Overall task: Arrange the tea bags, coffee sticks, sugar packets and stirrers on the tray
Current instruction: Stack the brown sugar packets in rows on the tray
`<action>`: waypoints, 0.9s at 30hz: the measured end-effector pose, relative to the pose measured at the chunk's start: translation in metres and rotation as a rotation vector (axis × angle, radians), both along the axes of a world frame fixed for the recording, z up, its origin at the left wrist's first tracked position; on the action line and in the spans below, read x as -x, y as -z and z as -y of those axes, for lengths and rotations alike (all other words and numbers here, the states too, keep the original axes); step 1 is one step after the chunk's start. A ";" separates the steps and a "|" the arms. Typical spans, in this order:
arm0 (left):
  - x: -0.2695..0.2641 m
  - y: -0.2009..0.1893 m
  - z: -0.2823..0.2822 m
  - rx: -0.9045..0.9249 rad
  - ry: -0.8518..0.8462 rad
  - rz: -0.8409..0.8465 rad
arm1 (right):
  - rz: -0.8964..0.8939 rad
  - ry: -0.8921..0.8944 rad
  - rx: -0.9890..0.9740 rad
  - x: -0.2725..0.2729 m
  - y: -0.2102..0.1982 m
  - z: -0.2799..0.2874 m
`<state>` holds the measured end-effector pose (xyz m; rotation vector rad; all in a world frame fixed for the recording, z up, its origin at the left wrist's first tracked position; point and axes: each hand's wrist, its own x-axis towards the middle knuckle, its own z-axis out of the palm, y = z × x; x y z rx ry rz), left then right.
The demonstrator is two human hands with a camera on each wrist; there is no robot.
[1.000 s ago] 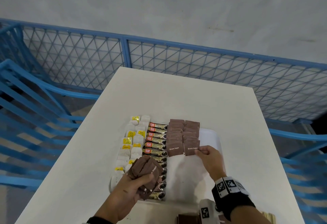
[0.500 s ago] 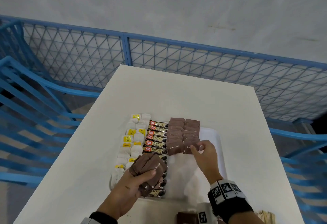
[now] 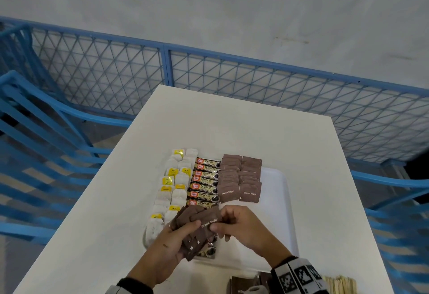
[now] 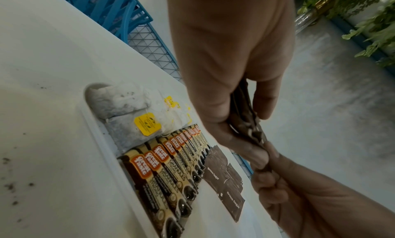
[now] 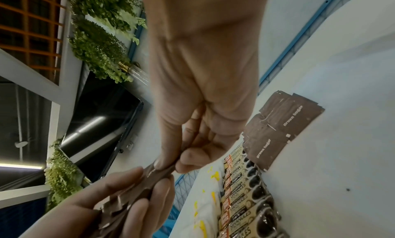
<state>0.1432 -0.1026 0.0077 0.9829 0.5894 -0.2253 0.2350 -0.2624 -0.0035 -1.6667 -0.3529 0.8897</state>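
Note:
A white tray (image 3: 282,210) lies on the table with tea bags (image 3: 173,189) along its left side, coffee sticks (image 3: 204,183) in the middle and two rows of brown sugar packets (image 3: 240,178) to their right. Over the tray's near end my left hand (image 3: 171,245) grips a fanned stack of brown sugar packets (image 3: 197,226). My right hand (image 3: 239,225) pinches the top packet of that stack between thumb and forefinger. The same pinch shows in the right wrist view, on the stack of packets (image 5: 153,174). Wooden stirrers (image 3: 340,284) lie at the table's near right edge.
More brown packets (image 3: 243,285) sit at the table's near edge beside my right wrist. Blue chairs (image 3: 34,154) stand on both sides of the table, and a blue mesh fence (image 3: 232,77) runs behind it. The tray's right part (image 3: 276,224) is bare.
My right hand has left the placed sugar rows and come back toward me to the stack in my left hand, where it now pinches the top packet.

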 end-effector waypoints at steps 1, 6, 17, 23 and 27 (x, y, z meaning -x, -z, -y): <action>0.000 0.003 -0.001 -0.007 -0.011 -0.019 | -0.016 0.006 -0.005 0.000 0.000 0.001; 0.002 0.011 -0.007 -0.021 -0.020 -0.063 | -0.118 0.094 -0.039 -0.008 0.008 0.012; 0.005 0.009 -0.015 -0.009 0.011 -0.047 | 0.175 0.417 0.405 -0.056 0.051 0.020; 0.004 0.010 -0.015 0.017 0.010 0.015 | 0.212 0.500 0.402 -0.058 0.059 0.013; 0.002 0.011 -0.014 0.016 0.022 0.048 | 0.234 0.514 0.406 -0.057 0.065 0.009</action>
